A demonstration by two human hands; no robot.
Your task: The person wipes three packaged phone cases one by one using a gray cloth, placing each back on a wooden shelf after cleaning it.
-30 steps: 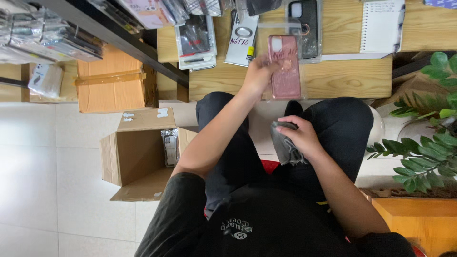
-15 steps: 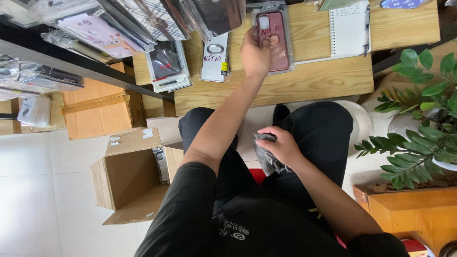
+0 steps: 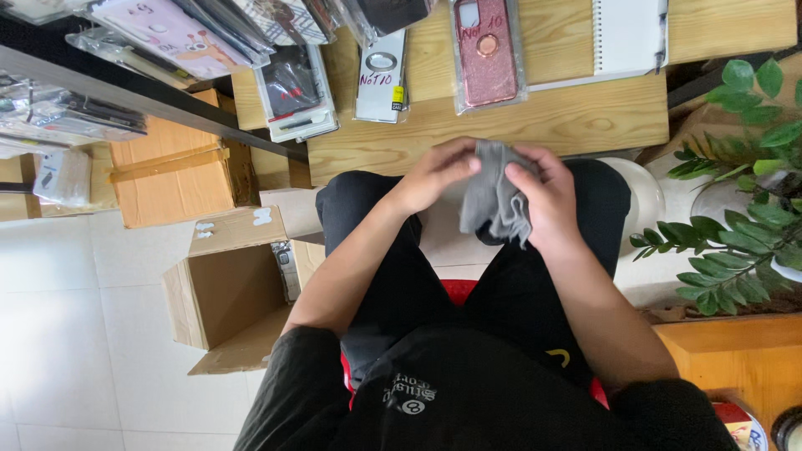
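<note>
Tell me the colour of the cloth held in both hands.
The cloth is plain grey, with no pattern, seen best in the head view.

Both forearms stretched forward over the lap, bare below pushed-up dark sleeves. Left hand (image 3: 434, 174) and right hand (image 3: 547, 200) brought close together just short of the wooden table (image 3: 501, 134) edge, fingers curled inward, pinching.

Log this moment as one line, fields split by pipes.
left hand: pinching grey cloth | right hand: gripping grey cloth | place: over lap, at wooden table edge | nearby: pink phone case on table
</note>
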